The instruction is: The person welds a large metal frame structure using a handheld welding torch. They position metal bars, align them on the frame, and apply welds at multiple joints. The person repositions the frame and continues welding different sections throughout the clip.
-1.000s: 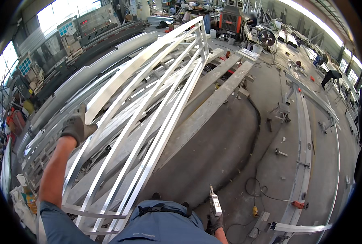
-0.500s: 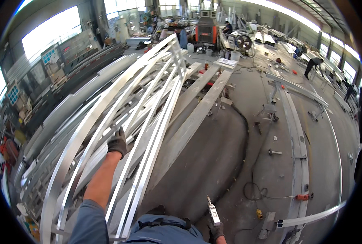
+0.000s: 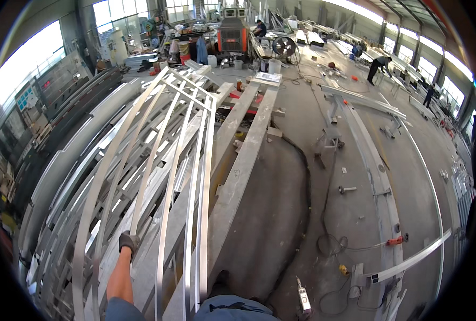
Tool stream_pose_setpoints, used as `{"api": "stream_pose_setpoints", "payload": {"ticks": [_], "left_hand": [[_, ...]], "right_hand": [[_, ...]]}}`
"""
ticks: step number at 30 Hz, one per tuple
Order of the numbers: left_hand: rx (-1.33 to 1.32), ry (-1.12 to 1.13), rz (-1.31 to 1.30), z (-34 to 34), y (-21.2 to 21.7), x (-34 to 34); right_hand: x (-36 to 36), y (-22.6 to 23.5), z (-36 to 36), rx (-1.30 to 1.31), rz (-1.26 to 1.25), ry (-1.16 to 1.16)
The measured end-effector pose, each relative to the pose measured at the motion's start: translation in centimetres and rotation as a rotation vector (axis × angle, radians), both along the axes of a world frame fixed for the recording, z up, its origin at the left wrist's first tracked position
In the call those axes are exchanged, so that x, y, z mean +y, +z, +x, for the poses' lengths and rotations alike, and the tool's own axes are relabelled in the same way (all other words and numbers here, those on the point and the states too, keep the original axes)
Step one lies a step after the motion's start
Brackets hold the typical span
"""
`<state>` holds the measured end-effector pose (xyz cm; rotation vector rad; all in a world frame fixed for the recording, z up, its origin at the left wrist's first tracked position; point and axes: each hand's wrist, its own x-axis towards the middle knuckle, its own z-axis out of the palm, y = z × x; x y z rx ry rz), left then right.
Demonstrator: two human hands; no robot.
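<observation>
A large silvery metal frame [image 3: 192, 176] of long bars with short crosspieces at its far end slants over a stack of metal profiles on my left. My left hand [image 3: 128, 242], in a dark glove, is closed around one of its long bars. Low on the right, a white handheld welding gun [image 3: 303, 299] with a thin pointed nozzle tilts up and away from me. My right hand is almost wholly cut off by the lower edge, at the gun's rear end.
Two long flat beams [image 3: 248, 144] run away from me beside the frame. A thick dark hose [image 3: 306, 198] curves over the floor. Farther right are a rail [image 3: 374, 176], a red power tool [image 3: 394, 241] and a square tube [image 3: 414, 260]. Other people [image 3: 379, 68] work in the background.
The frame's far end has come down, and the frame lies lower over the stack. My left hand has moved nearer and closed on a bar. The welding gun has shifted right and down.
</observation>
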<state>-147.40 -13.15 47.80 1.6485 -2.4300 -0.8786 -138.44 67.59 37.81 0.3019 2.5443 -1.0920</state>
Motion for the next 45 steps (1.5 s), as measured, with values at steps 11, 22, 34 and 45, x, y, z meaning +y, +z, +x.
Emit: {"api": "stream_pose_setpoints", "payload": {"ticks": [11, 22, 34, 45], "left_hand": [[0.251, 0.046, 0.479, 3.6, 1.6, 5.4], [0.220, -0.018, 0.546, 4.1, -8.1, 8.2], [-0.380, -0.547, -0.239, 2.4, -21.3, -7.1], [0.056, -0.242, -0.177, -1.3, -12.5, 7.4]], "right_hand": [[-1.9, -3.4, -3.6, 0.149, 0.230, 0.136], [1.6, -2.3, 3.7, 0.025, 0.212, -0.002], [-5.4, 3.4, -4.1, -0.022, 0.006, 0.144], [-13.8, 3.7, -13.4, -0.066, 0.144, 0.594]]}}
